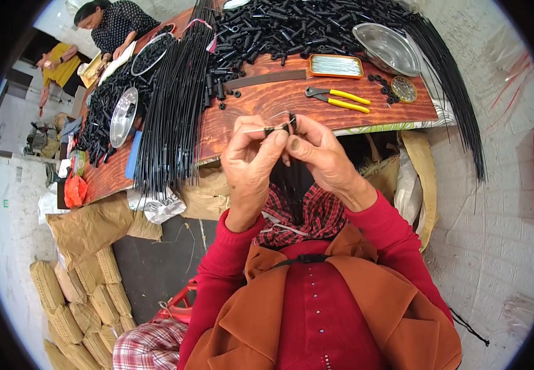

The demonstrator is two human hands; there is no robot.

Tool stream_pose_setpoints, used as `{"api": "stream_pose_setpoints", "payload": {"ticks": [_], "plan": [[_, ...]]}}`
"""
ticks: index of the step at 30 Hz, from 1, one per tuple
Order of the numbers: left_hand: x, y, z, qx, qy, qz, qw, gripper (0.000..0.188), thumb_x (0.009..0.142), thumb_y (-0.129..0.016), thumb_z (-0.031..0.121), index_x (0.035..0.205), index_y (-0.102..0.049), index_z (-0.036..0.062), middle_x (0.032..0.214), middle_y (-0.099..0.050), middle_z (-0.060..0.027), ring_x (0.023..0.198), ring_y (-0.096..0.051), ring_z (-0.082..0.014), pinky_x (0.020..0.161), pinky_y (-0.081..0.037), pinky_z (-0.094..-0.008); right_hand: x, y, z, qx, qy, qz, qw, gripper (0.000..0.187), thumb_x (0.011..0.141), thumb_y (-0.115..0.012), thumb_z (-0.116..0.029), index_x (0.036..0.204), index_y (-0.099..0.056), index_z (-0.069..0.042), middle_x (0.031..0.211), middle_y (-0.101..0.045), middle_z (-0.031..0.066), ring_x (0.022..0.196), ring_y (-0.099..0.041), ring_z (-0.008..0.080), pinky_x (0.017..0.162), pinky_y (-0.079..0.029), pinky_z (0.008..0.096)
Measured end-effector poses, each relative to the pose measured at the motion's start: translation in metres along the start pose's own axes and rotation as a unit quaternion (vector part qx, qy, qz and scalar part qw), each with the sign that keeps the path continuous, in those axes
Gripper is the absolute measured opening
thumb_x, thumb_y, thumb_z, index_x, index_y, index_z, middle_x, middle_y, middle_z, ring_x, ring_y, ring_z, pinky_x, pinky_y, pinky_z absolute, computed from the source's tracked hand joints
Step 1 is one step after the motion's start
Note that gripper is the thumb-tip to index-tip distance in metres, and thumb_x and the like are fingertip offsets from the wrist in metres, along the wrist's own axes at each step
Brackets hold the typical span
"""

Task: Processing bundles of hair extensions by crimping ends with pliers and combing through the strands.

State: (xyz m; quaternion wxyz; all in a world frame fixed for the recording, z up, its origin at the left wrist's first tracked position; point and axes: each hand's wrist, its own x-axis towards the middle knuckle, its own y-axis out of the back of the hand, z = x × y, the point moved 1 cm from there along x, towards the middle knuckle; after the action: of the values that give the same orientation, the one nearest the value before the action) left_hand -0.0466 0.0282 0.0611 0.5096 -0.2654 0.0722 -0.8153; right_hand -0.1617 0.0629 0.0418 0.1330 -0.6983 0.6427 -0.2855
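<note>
My left hand (251,151) and my right hand (323,154) meet at the table's front edge, both closed in a pinch. Between my left fingertips is a thin silvery pin (256,130) with a small black piece by it. A narrow black part (292,121) is pinched in my right fingers, and a fine bent wire (279,115) curves up beside it. Fingertips hide how these join. Below my hands, dark thin strands (291,185) hang over the checked cloth on my lap. Yellow-handled pliers (341,100) lie beyond my right hand.
The wooden table (260,89) carries a heap of black tubular parts (279,31), a bundle of black rods (174,117), a tin of silvery pins (336,65) and a metal bowl (387,48). More rods overhang the right edge. Two people are at the far left; brown packages (88,296) are stacked below.
</note>
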Motion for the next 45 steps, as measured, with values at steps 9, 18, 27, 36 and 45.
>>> {"api": "stream_pose_setpoints", "payload": {"ticks": [9, 18, 27, 36, 45], "plan": [[0.009, 0.049, -0.010, 0.170, 0.123, -0.041, 0.977, 0.020, 0.085, -0.053, 0.015, 0.096, -0.060, -0.0005, 0.090, -0.058, -0.0040, 0.082, -0.053, -0.0095, 0.076, -0.041, -0.0223, 0.002, 0.013, -0.005, -0.034, -0.003, 0.016, 0.999, 0.031, 0.080, -0.060, -0.027, 0.097, -0.051, -0.002, 0.083, -0.053, 0.0029, 0.070, -0.048, 0.0088, 0.064, -0.039, 0.0210], [0.050, 0.124, -0.054, 0.350, 0.104, 0.007, 0.931, 0.017, 0.082, -0.053, 0.009, 0.095, -0.059, -0.0013, 0.084, -0.059, -0.0020, 0.074, -0.052, -0.0066, 0.066, -0.042, -0.0202, 0.003, 0.011, -0.005, -0.026, -0.010, 0.023, 0.999, 0.030, 0.081, -0.058, -0.025, 0.096, -0.049, 0.001, 0.085, -0.051, 0.0036, 0.070, -0.049, 0.0091, 0.063, -0.041, 0.0225], [0.070, 0.030, -0.092, 0.262, 0.222, -0.191, 0.919, 0.021, 0.081, -0.059, 0.014, 0.096, -0.058, -0.0009, 0.081, -0.057, -0.0012, 0.072, -0.050, -0.0080, 0.065, -0.041, -0.0217, -0.009, 0.007, 0.001, 0.025, 0.015, 0.015, 0.999, 0.026, 0.083, -0.057, -0.024, 0.091, -0.049, -0.001, 0.080, -0.051, 0.0014, 0.068, -0.048, 0.0072, 0.062, -0.040, 0.0200], [0.108, -0.069, -0.173, 0.324, 0.073, -0.325, 0.886, 0.019, 0.077, -0.057, 0.009, 0.094, -0.062, 0.0022, 0.086, -0.063, -0.0108, 0.075, -0.060, -0.0168, 0.070, -0.046, -0.0260, -0.026, 0.018, -0.009, 0.066, 0.004, 0.039, 0.997, 0.026, 0.081, -0.060, -0.023, 0.090, -0.049, -0.001, 0.083, -0.052, 0.0023, 0.073, -0.047, 0.0071, 0.066, -0.040, 0.0213], [0.118, -0.113, -0.214, 0.474, -0.126, -0.350, 0.798, 0.021, 0.070, -0.065, 0.019, 0.089, -0.065, 0.0105, 0.080, -0.060, -0.0123, 0.076, -0.057, -0.0281, 0.067, -0.045, -0.0362, -0.041, 0.041, -0.016, 0.045, 0.047, 0.091, 0.994, 0.026, 0.082, -0.060, -0.024, 0.088, -0.048, -0.001, 0.074, -0.050, 0.0007, 0.066, -0.046, 0.0063, 0.061, -0.039, 0.0200]]}}
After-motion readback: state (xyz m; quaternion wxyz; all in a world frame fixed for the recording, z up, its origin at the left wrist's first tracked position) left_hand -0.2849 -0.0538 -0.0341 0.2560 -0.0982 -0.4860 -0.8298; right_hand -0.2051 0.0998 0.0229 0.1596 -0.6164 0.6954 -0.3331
